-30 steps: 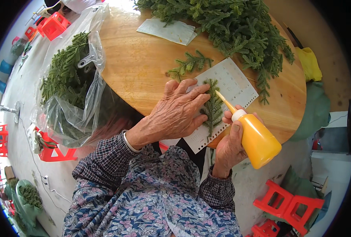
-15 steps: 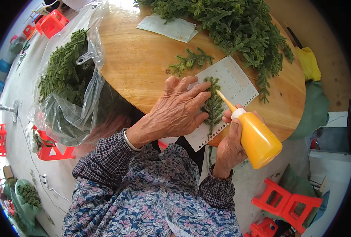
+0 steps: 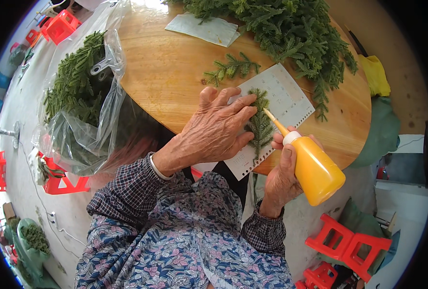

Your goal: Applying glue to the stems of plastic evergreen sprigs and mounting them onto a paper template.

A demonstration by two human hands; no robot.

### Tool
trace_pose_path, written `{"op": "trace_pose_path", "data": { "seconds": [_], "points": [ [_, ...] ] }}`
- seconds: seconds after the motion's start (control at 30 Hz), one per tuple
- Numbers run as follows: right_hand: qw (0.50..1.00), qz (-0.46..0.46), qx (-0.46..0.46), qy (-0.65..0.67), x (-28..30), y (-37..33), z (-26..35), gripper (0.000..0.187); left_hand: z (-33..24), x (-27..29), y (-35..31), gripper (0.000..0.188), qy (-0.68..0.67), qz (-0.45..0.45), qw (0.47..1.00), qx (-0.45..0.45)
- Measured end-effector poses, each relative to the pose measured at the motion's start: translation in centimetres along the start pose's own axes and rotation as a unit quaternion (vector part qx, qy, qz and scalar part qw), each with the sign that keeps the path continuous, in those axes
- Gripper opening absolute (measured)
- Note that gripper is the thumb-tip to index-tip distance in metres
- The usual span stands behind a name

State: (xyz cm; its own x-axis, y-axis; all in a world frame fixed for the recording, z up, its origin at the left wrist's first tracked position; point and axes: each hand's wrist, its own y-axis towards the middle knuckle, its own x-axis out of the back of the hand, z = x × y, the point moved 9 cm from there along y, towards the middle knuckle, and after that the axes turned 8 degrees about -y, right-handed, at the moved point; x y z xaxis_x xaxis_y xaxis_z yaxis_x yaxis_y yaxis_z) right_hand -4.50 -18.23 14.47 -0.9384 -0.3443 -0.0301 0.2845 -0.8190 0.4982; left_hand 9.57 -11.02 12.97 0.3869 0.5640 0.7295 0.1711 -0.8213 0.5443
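At the table's left edge a clear bag (image 3: 79, 115) full of green sprigs is seen hanging, with red stools (image 3: 59, 24) on the floor beyond it. Further along, near the front edge, the left hand (image 3: 214, 130) is laid flat, fingers spread and pressing down on a white card (image 3: 286, 96) and on the sprig (image 3: 259, 123) lying on it. Hardly anything has been shifted since a second ago: the hand has been kept in the same place on the card, and the sprig has not been moved, so the pinning-down is judged to be still in progress, not finished. The sprig's long axis is run from the far side of the table toward the front edge, its tip pointed away from the person and its stem end pointed back at them, over the card's near edge. A loose sprig (image 3: 230, 67) is left just beyond the card, and a large heap of greenery (image 3: 281, 33) is piled at the far right of the table, with a pale sheet (image 3: 204, 29) beside it. To the right, an orange squeeze bottle (image 3: 315, 168) is gripped in the right hand (image 3: 283, 173), fingers closed around its body. Its nozzle (image 3: 274, 123) is tilted up and left, and the tip is brought right against the sprig's right side, much as it was held before.
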Motion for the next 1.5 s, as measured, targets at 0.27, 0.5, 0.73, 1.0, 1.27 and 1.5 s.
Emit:
{"op": "trace_pose_path", "data": {
  "seconds": [0.27,0.5,0.73,1.0,1.27,1.5],
  "points": [
    [1.0,0.003,-0.01,0.008,0.3,-0.3,0.5,0.049,-0.1,0.0,-0.3,0.04,-0.002,-0.005,1.0,-0.003],
    [1.0,0.005,-0.005,0.004,0.7,-0.5,0.5,0.049,-0.3,0.0,-0.3,0.039,-0.007,-0.008,1.0,-0.004],
    [1.0,0.005,-0.006,-0.01,1.0,-1.0,1.0,0.048,-0.7,0.0,-0.2,0.039,0.001,-0.006,1.0,-0.003],
    [0.999,0.002,0.017,-0.04,1.6,-1.6,1.4,0.046,-0.8,-0.2,-0.4,0.038,0.004,-0.002,1.0,-0.004],
    [0.999,0.008,0.024,-0.048,2.2,-1.9,1.9,0.046,-1.0,-0.2,-0.5,0.037,0.013,-0.005,1.0,-0.004],
    [0.998,0.013,0.023,-0.063,2.4,-2.3,2.4,0.045,-1.5,-0.3,-0.6,0.037,0.02,-0.008,1.0,-0.006]
  ]
}}
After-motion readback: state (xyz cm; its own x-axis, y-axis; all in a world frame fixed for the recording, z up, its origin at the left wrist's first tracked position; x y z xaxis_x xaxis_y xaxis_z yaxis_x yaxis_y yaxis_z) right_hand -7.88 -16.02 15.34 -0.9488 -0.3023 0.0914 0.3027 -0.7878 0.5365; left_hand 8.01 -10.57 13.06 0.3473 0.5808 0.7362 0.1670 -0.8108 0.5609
